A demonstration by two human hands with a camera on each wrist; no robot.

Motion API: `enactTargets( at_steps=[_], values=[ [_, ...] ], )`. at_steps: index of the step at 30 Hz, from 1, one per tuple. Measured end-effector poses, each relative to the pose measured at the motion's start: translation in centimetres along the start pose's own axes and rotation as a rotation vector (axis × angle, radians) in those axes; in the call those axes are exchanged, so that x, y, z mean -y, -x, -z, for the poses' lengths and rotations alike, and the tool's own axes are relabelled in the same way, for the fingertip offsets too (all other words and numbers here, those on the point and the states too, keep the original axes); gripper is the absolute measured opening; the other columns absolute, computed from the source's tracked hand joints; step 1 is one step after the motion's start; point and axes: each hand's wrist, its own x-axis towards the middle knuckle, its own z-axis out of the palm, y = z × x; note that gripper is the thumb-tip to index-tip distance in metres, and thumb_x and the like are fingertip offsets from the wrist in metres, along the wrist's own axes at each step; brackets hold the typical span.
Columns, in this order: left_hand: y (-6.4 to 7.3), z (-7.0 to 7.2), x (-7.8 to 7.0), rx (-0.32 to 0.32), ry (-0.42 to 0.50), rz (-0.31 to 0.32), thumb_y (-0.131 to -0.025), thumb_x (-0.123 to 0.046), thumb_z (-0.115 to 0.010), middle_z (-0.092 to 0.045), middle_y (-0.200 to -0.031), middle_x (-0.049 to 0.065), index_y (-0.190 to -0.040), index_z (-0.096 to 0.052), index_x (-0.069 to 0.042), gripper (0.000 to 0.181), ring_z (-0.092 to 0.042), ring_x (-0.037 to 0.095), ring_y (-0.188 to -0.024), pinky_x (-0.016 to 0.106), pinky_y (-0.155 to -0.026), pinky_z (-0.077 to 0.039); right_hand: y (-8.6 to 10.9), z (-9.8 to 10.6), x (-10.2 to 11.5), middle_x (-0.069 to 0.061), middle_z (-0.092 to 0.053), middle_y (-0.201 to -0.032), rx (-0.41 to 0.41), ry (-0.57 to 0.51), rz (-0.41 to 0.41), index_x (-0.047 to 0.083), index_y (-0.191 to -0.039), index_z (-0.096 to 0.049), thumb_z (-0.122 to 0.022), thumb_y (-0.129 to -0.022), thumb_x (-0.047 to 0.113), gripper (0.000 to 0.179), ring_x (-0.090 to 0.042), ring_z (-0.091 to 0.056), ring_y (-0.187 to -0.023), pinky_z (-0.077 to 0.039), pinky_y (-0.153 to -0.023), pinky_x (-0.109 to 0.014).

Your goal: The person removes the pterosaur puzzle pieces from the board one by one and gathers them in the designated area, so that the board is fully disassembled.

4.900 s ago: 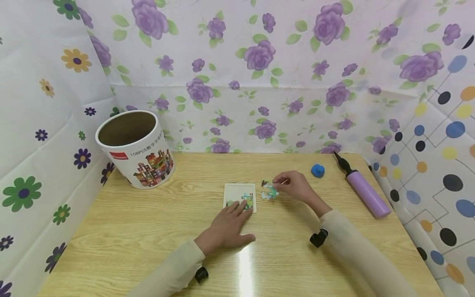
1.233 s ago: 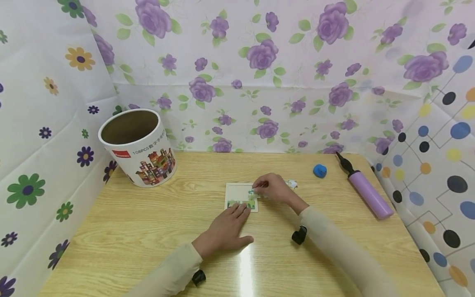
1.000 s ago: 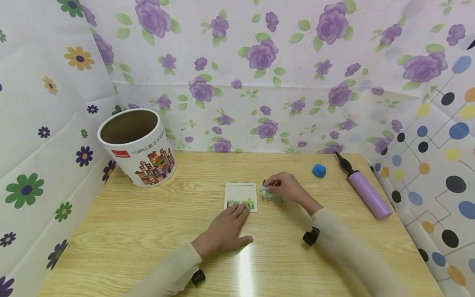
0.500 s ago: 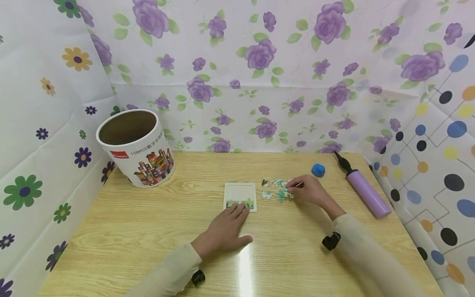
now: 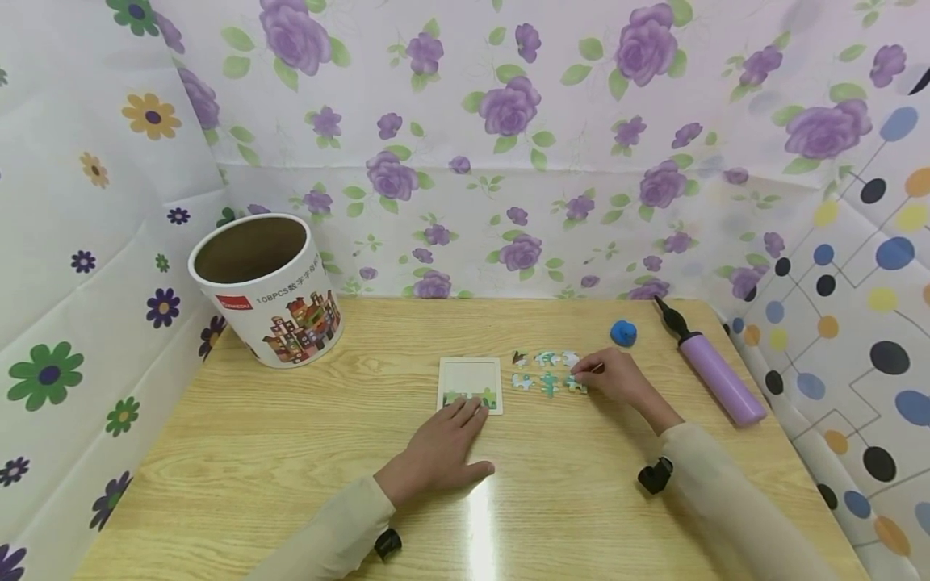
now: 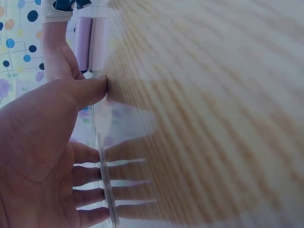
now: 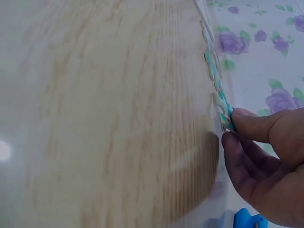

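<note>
My left hand [image 5: 443,448] lies palm down with straight fingers resting on the near edge of a small square puzzle frame [image 5: 471,361]. A strip of green puzzle pieces [image 5: 489,397] fills the frame's near side, partly hidden by my fingertips; the rest of its base shows bare. To the right, loose puzzle pieces lie in two short rows, among them a brown-marked piece [image 5: 519,358] and a teal piece [image 5: 549,384]. At the right end of the nearer row, my right hand [image 5: 617,379] pinches a puzzle piece [image 7: 227,122] between thumb and fingertips, low at the tabletop.
A large white printed bucket [image 5: 272,311] stands at the back left of the wooden table [image 5: 291,436]. Behind my right hand sits a small blue toy [image 5: 623,333]. A purple hand pump [image 5: 719,378] lies near the right edge. Patterned sheets [image 5: 450,234] enclose the table.
My right hand has gone from the frame rightward to the loose pieces' far end. A piece above the green strip has left the frame. My left hand has stayed put.
</note>
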Motion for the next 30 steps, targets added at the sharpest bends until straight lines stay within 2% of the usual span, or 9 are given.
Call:
enactTargets(
  at_steps=[4, 11, 16, 20, 26, 30],
  values=[
    [0.0, 0.1, -0.1, -0.002, 0.002, -0.002, -0.100, -0.064, -0.048, -0.031, -0.165, 0.017, -0.159, -0.033, -0.003, 0.086, -0.028, 0.033, -0.153, 0.041, -0.123, -0.026, -0.2, -0.3, -0.3, -0.002, -0.077, -0.099, -0.002, 0.025, 0.006, 0.016, -0.101, -0.082, -0.073, -0.096, 0.015, 0.010, -0.018, -0.069, -0.088, -0.058, -0.080, -0.042],
    [-0.1, 0.0, -0.1, -0.003, 0.033, 0.036, -0.099, -0.065, -0.049, -0.031, -0.166, 0.014, -0.160, -0.034, -0.006, 0.086, -0.030, 0.033, -0.152, 0.049, -0.120, -0.031, -0.4, -0.3, 0.0, -0.004, -0.078, -0.101, 0.009, 0.031, 0.020, 0.014, -0.102, -0.082, -0.073, -0.096, 0.014, 0.011, -0.022, -0.070, -0.092, -0.057, -0.083, -0.045],
    [-0.3, -0.2, -0.1, -0.022, 0.020, 0.018, -0.099, -0.063, -0.050, -0.033, -0.164, 0.017, -0.158, -0.036, -0.002, 0.086, -0.032, 0.031, -0.151, 0.045, -0.121, -0.030, -0.6, -0.2, 0.7, -0.003, -0.076, -0.100, -0.007, 0.012, 0.032, 0.013, -0.105, -0.082, -0.074, -0.095, 0.017, 0.013, -0.018, -0.069, -0.085, -0.058, -0.077, -0.041],
    [-0.4, -0.2, -0.1, -0.038, -0.001, -0.009, -0.099, -0.061, -0.051, -0.034, -0.163, 0.019, -0.156, -0.037, 0.002, 0.087, -0.034, 0.031, -0.150, 0.041, -0.122, -0.029, -1.2, -0.4, 2.3, -0.005, -0.075, -0.100, -0.017, -0.003, 0.086, 0.010, -0.107, -0.081, -0.074, -0.096, 0.017, 0.015, -0.018, -0.068, -0.083, -0.057, -0.070, -0.036],
    [-0.6, -0.3, -0.3, -0.027, 0.029, -0.009, -0.099, -0.059, -0.049, -0.035, -0.163, 0.018, -0.156, -0.036, 0.004, 0.086, -0.033, 0.031, -0.150, 0.041, -0.122, -0.029, -2.1, -1.3, 5.3, -0.005, -0.075, -0.104, 0.001, -0.016, 0.122, 0.011, -0.111, -0.079, -0.073, -0.097, 0.020, 0.018, -0.023, -0.069, -0.092, -0.058, -0.078, -0.041],
    [-0.7, -0.4, -0.8, -0.003, 0.063, 0.005, -0.100, -0.063, -0.045, -0.030, -0.165, 0.020, -0.158, -0.031, 0.003, 0.089, -0.030, 0.032, -0.153, 0.041, -0.123, -0.028, -2.8, -2.4, 6.9, -0.004, -0.075, -0.105, 0.025, -0.029, 0.154, 0.012, -0.110, -0.079, -0.073, -0.097, 0.022, 0.018, -0.022, -0.069, -0.093, -0.058, -0.083, -0.042]
  ],
)
